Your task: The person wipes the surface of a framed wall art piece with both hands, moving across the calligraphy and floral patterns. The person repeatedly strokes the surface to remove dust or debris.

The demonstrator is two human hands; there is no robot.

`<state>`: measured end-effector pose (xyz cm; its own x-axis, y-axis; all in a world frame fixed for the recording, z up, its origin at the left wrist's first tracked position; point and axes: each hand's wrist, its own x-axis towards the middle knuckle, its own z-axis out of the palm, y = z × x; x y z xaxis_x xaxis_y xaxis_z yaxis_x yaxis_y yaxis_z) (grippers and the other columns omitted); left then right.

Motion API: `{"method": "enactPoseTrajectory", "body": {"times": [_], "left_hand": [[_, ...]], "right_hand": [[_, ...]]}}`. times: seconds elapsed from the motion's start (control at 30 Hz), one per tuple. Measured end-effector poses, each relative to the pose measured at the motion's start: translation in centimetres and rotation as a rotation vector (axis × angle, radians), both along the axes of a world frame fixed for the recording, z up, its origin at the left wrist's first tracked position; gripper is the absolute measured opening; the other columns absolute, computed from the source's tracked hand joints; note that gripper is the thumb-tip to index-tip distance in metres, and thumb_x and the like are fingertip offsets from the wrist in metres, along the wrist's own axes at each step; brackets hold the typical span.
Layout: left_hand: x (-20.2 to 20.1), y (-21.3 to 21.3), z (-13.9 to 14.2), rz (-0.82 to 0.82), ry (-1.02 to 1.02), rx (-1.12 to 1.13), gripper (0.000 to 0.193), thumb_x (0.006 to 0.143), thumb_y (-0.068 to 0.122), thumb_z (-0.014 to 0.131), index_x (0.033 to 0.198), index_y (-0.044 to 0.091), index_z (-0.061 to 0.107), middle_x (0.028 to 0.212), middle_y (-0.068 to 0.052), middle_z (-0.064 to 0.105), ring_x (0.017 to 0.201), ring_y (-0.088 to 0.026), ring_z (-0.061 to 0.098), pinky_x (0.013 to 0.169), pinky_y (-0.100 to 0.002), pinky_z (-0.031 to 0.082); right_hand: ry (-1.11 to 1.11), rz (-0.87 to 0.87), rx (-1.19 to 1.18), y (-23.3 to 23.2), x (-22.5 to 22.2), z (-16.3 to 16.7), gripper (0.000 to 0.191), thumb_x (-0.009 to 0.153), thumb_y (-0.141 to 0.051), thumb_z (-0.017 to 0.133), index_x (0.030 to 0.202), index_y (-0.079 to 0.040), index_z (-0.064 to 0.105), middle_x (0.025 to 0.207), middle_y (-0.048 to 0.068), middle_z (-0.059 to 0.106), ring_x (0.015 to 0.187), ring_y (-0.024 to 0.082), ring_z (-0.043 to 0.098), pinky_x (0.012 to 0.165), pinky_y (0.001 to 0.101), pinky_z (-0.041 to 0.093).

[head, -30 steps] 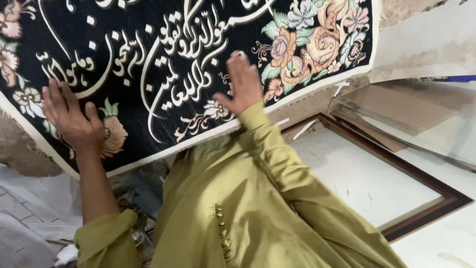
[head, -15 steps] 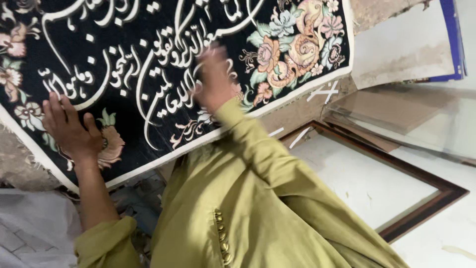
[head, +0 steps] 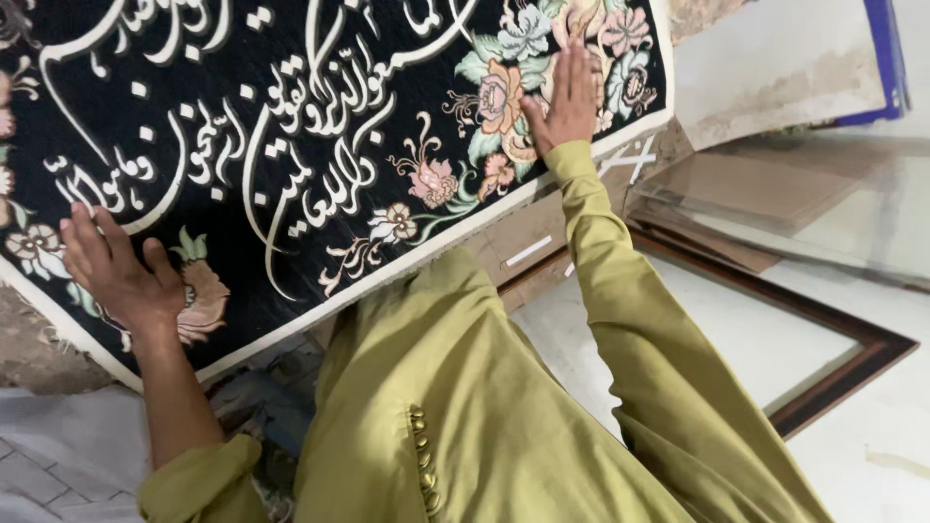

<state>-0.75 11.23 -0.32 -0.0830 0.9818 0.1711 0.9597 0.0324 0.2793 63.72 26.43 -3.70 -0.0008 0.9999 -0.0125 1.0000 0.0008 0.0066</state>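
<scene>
Both hands lie flat, fingers spread, gripping nothing: left hand (head: 121,276) near the black embroidered tapestry's (head: 291,145) lower-left border, right hand (head: 564,102) at its floral right edge, beside a dark wooden frame (head: 843,373).

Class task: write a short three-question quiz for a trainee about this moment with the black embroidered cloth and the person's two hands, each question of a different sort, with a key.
1. True or false: the left hand lies flat on the black embroidered cloth, near its lower left edge.
2. Multiple choice: the right hand rests on
A) the dark wooden frame
B) the flower pattern near the cloth's right corner
C) the olive-green garment
3. Fill in: the lettering stitched on the cloth is ____ in colour.

Key:
1. True; the palm is down with the fingers spread, gripping nothing.
2. B; the hand lies open on the pink and green flowers.
3. White, or cream.
</scene>
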Motion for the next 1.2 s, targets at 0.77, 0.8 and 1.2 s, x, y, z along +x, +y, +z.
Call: {"method": "enactPoseTrajectory", "body": {"times": [0.77,0.8,1.2], "left_hand": [[13.6,6.4,0.6,0.167,-0.052,-0.1,0.067,0.115,0.047,0.043,0.166,0.005,0.033,0.173,-0.02,0.027,0.16,-0.043,0.026,0.13,-0.062,0.017],[13.7,6.5,0.5,0.163,-0.053,-0.085,0.067,0.115,0.047,0.043,0.166,0.005,0.033,0.173,-0.02,0.028,0.16,-0.042,0.026,0.13,-0.062,0.016],[14.2,6.0,1.7,0.189,-0.069,-0.109,0.07,0.114,0.051,0.04,0.165,0.003,0.037,0.171,-0.022,0.032,0.158,-0.044,0.029,0.128,-0.063,0.018]], "right_hand": [[0.124,-0.114,-0.096,21.5,-0.3,2.2,0.091,0.108,-0.071,0.039,0.165,-0.003,0.018,0.173,0.02,0.016,0.161,0.034,0.012,0.132,0.046,0.007],[0.114,-0.146,-0.104,22.1,-0.9,2.3,0.092,0.107,-0.072,0.038,0.165,-0.003,0.018,0.173,0.02,0.015,0.162,0.033,0.011,0.132,0.0449,0.007],[0.185,0.242,-0.013,27.2,-8.1,2.6,0.09,0.106,-0.07,0.053,0.161,-0.002,0.033,0.164,0.023,0.035,0.15,0.045,0.028,0.126,0.0551,0.02]]}}
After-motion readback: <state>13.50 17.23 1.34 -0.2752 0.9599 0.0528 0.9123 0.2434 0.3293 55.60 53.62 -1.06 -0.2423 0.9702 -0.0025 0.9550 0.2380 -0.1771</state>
